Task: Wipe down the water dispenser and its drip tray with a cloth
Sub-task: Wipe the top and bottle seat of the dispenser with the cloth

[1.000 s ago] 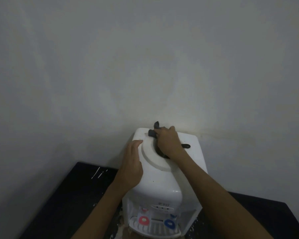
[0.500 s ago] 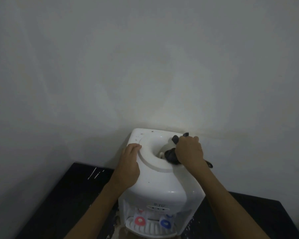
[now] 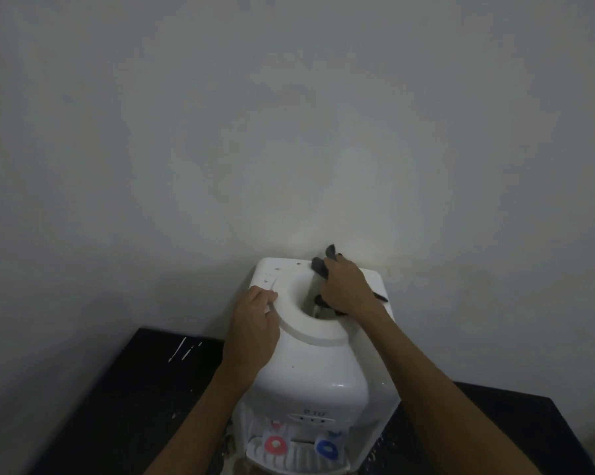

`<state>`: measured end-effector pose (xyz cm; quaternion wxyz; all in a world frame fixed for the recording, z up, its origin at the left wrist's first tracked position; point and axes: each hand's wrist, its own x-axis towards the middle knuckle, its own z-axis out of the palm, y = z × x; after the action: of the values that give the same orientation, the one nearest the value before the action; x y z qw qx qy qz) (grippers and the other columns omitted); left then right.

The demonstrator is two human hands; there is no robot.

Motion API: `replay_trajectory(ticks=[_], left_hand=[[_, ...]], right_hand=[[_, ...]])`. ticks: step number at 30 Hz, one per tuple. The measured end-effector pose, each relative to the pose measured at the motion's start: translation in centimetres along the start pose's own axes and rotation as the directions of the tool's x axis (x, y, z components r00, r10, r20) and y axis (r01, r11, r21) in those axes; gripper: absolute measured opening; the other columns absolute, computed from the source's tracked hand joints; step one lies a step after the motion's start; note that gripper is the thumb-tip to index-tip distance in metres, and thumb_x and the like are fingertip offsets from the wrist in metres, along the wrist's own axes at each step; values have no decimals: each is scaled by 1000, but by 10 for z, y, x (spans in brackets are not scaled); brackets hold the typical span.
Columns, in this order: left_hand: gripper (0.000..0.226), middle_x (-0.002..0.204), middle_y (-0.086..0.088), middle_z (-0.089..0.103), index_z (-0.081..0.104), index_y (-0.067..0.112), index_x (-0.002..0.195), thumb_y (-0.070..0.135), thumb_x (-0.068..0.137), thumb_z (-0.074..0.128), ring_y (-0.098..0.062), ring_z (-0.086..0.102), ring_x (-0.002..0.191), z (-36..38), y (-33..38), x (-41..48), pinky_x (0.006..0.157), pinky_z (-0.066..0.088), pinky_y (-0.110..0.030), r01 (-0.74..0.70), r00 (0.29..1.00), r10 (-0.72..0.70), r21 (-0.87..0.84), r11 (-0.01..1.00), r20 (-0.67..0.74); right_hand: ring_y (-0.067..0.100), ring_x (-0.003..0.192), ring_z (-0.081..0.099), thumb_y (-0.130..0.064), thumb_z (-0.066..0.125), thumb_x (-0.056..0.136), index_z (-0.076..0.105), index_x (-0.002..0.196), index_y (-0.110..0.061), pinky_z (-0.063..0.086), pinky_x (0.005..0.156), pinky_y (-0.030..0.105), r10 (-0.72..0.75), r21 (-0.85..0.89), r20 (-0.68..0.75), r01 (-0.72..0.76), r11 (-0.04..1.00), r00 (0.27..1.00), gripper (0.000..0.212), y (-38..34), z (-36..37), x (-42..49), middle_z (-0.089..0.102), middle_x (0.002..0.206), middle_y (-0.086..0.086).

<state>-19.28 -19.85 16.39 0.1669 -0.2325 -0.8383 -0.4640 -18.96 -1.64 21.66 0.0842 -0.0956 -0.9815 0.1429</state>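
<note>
**A:** Nearest us first. What's there?

**B:** Drip tray (image 3: 298, 457), white and slatted, at the foot of the water dispenser (image 3: 316, 371). 2 levers above it: red tap (image 3: 275, 445) on the left, blue tap (image 3: 327, 449) on the right.

**A:** Standing on?

**B:** Black table (image 3: 135, 389), pale streaks on its left part. The dispenser's back is near the wall; cannot tell if they touch.

**A:** Left hand?

**B:** Left hand (image 3: 253, 332) rests on the dispenser's top, left side. Fingers lie nearly straight against the raised ring around the bottle well. Grip apart, holding nothing.

**A:** Right hand?

**B:** Right hand (image 3: 345, 289) is at the far right rim of the well, grip clamped on a dark grey cloth (image 3: 318, 266). The cloth is bunched under the palm. 1 end pokes out past the fingertips toward the wall, another hangs into the well, and a thin tip shows beside the wrist. It is up on top, well apart from the drip tray.

**A:** Beyond that?

**B:** Plain pale wall (image 3: 289, 132), dim light.
</note>
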Motion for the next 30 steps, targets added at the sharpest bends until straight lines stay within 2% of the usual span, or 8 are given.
replay_trajectory(ticks=[5,8,12,14,16,20,25,30], left_hand=[[36,113,-3,52,52,10,112,-1,79,42,-13,46,106,-3,3,-4,91,33,-21,92,994,-97,-86,992,-48],[44,114,-1,48,47,10,116,8,72,37,-15,44,107,-6,5,-4,91,33,-24,110,988,-126,-170,979,-89],[43,117,-4,48,44,10,118,12,76,37,-16,45,109,-8,4,-4,92,35,-18,93,989,-120,-254,963,-91],[41,118,-5,48,44,13,117,22,78,37,-15,45,108,-8,1,-3,88,32,-5,76,990,-107,-288,955,-92],[45,118,-5,49,43,16,116,35,76,33,-15,46,108,-8,-2,-2,86,32,-3,76,989,-114,-349,934,-89],[49,121,-8,51,45,14,120,40,81,31,-17,48,112,-5,-10,-2,96,38,-23,39,997,-64,-423,905,-45],[42,122,-4,54,46,22,120,40,86,29,-14,49,115,-4,-19,-3,96,37,-20,19,1000,-18,-446,895,7],[35,119,-4,56,47,32,115,40,85,30,-17,51,113,-6,-22,-1,97,38,-27,52,999,-47,-499,865,22]], right_hand=[[32,112,53,-1,47,83,61,123,-17,43,95,36,-253,113,137,238,965,958,45,-28,2,8,53,134,12],[30,115,52,-5,47,86,61,125,-24,41,98,37,-344,95,169,332,938,924,45,-41,4,-3,50,139,6],[26,100,60,-21,53,93,65,117,-32,47,90,37,-377,95,200,365,926,904,29,-48,0,-26,64,121,5],[23,94,61,-21,57,90,67,114,-30,50,85,35,-400,75,246,394,916,883,28,-47,-6,-42,67,113,4],[20,92,62,-18,60,87,70,111,-24,50,85,34,-415,50,277,419,907,866,27,-44,-6,-60,68,111,2],[20,106,55,-18,48,86,67,112,-12,45,95,31,-467,121,88,456,882,880,32,-50,6,-95,59,125,4],[20,124,48,-31,50,92,64,119,-15,41,104,31,-499,-4,-169,506,862,850,34,-59,42,-120,56,133,3],[18,120,52,-24,60,86,68,112,-15,44,100,31,-525,-8,-237,539,842,817,29,-26,40,-143,59,129,1]])
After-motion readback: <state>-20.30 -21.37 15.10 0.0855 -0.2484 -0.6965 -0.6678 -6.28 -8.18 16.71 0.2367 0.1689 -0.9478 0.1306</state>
